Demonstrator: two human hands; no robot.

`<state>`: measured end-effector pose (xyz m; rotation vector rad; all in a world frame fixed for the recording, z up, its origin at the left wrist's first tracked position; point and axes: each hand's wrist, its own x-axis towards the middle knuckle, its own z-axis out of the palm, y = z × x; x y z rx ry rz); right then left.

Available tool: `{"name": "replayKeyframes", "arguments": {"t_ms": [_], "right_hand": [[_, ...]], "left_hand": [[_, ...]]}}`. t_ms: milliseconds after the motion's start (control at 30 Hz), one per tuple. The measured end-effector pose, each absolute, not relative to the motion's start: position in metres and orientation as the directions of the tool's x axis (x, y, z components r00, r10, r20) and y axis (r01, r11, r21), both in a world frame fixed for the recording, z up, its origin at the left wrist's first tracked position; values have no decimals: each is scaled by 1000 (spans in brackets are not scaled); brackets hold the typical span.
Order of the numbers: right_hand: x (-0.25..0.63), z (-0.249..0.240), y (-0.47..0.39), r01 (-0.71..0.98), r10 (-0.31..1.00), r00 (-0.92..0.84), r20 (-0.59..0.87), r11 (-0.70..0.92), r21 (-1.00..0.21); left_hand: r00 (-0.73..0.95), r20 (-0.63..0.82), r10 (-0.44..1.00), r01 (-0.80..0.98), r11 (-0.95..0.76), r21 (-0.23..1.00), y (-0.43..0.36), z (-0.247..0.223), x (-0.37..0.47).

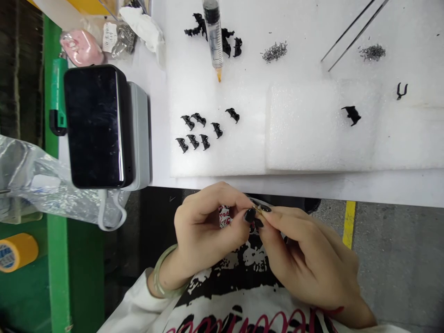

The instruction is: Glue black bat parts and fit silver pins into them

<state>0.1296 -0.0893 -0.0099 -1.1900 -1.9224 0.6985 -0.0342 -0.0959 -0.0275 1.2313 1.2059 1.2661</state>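
Note:
Both hands meet in front of my body, just below the table's front edge. My left hand (211, 226) pinches with thumb and forefinger. Its tips touch those of my right hand (308, 249), which pinches too. Between the fingertips shows a tiny yellowish bit (257, 209), too small and too covered to name. Beyond the hands, on the white foam sheet (222, 162), lie several small black clip-like plastic parts (204, 142). One more black part (352, 115) lies further right on a raised foam piece (312, 138).
A syringe (214, 39) with an orange tip stands over more black parts. Small metal bits lie in two piles (274, 52). Tweezers (354, 34) reach in at top right, near a forked black piece (401, 91). Left are a phone-like device (95, 127), green cutter (58, 95) and yellow tape (19, 252).

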Motion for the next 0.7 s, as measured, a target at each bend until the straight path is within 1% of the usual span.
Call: {"name": "replayKeyframes", "arguments": {"t_ms": [100,267,467,700], "right_hand": [[129,-10,-89,514,910,-272,313,412,-752],[128,-11,-90,540,898,-268,350,440,-717],[128,-10,-90,579,900,-267,345,436,-689],[128,-8,-90,565,892,-279,356,452,-690]], "left_hand": [[-31,71,997,29,-70,997,-96,-29,-35],[-45,147,988,67,-144,987,-95,-30,-34],[-58,190,980,116,-182,976,-94,-28,-31],[-62,209,976,174,-195,965,-94,-26,-30]]}}
